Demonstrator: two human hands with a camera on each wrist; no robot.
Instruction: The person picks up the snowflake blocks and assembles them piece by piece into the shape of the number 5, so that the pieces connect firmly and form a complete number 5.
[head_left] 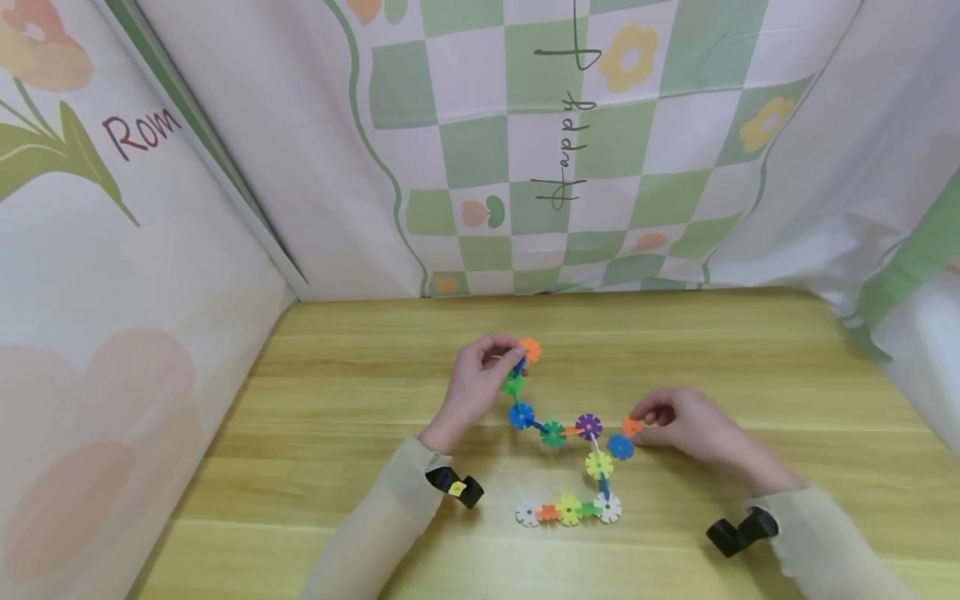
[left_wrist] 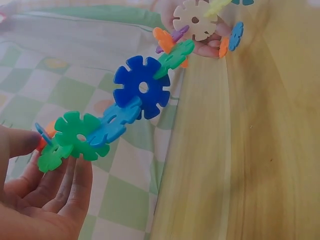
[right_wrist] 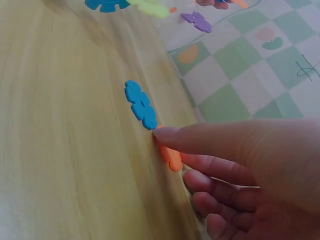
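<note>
My left hand (head_left: 480,371) pinches the upper end of a zigzag chain of notched plastic snowflake discs, next to an orange disc (head_left: 530,350). From there the chain runs through a blue disc (head_left: 521,416), a green one (head_left: 553,434) and a purple one (head_left: 588,427), then bends down past a yellow disc (head_left: 598,464) to a white disc (head_left: 608,507). To the right, my right hand (head_left: 686,423) pinches another orange snowflake disc (right_wrist: 170,154) between thumb and index finger. A blue disc (right_wrist: 141,105) extends from its edge, close beside the chain in the head view.
Below the hands, the chain's lower row ends at a white disc (head_left: 528,512) on the left. A wood-grain table (head_left: 337,517) lies beneath. Printed curtains stand behind it (head_left: 472,150) and at the left (head_left: 67,275). Black straps with devices sit on both wrists.
</note>
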